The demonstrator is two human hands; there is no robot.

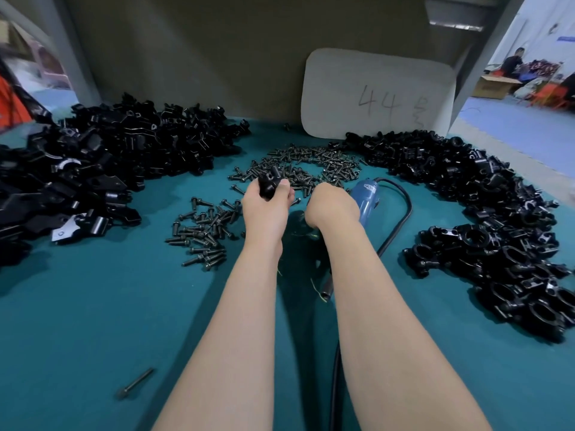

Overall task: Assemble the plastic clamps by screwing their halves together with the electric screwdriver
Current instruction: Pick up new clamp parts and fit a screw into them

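Clamp (269, 181), black plastic, is gripped in the left hand (266, 206), the fingers curled tight round it so that its upper end with a small hole stands clear above the knuckles. Just beside it, at about three o'clock, the right hand (333, 205) is closed round the blue electric screwdriver (367, 197); the tool's tip is hidden behind the hand, and it cannot be told whether it touches anything. A black cable (401, 213) is seen looping from the screwdriver's back end round toward six o'clock, passing under the right forearm.

Both hands are held over a green table (93, 321). A loose scatter of short dark screws (311, 164) is spread at twelve o'clock from the hands, and a second, smaller cluster of longer screws (205, 234) lies at about eight o'clock from the left hand. At ten o'clock a large heap of black clamp halves (102, 163) is piled; at three to four o'clock a heap of black ring-shaped clamps (485, 219) is spread along the table edge. A single long bolt (135, 384) lies apart near seven o'clock. Against the back wall at one o'clock a grey card (379, 94) marked "44" is propped.
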